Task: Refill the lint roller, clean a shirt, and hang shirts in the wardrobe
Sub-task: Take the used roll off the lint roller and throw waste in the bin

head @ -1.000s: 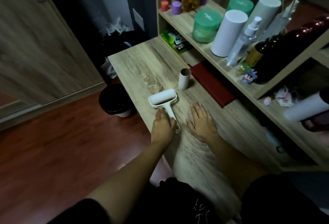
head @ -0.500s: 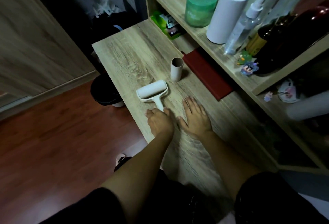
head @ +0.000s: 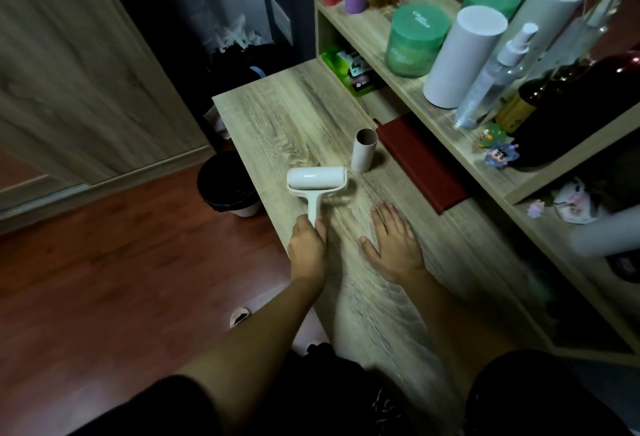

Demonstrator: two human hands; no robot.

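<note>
A long wooden desk [head: 277,117] runs from the person toward the dark wall. On the far side of it, to the person's right, stands a wooden shelf [head: 381,40] full of things. The floor [head: 104,297] beside the desk is reddish-brown wood, and a black bin [head: 225,182] sits on it right next to the desk edge.

On the shelf there are two green tubs [head: 414,40], two tall white tubes [head: 464,54], a clear spray bottle [head: 491,82] and a dark bottle [head: 568,106]. A dark red book [head: 422,162] lies flat on the desk under the shelf.

The person's left hand [head: 306,248] is wrapped around the handle of the white lint roller [head: 317,179], near the desk's left edge. The roller head lies on the desk, pointing away from the person. The right hand [head: 394,241] lies flat on the desk, fingers spread a little, holding nothing. It is near the left hand but not touching it.

A bare cardboard tube [head: 363,150] stands upright on the desk just past the roller head, between the roller and the red book. Two small toy figures [head: 498,148] sit at the shelf's near edge.
</note>
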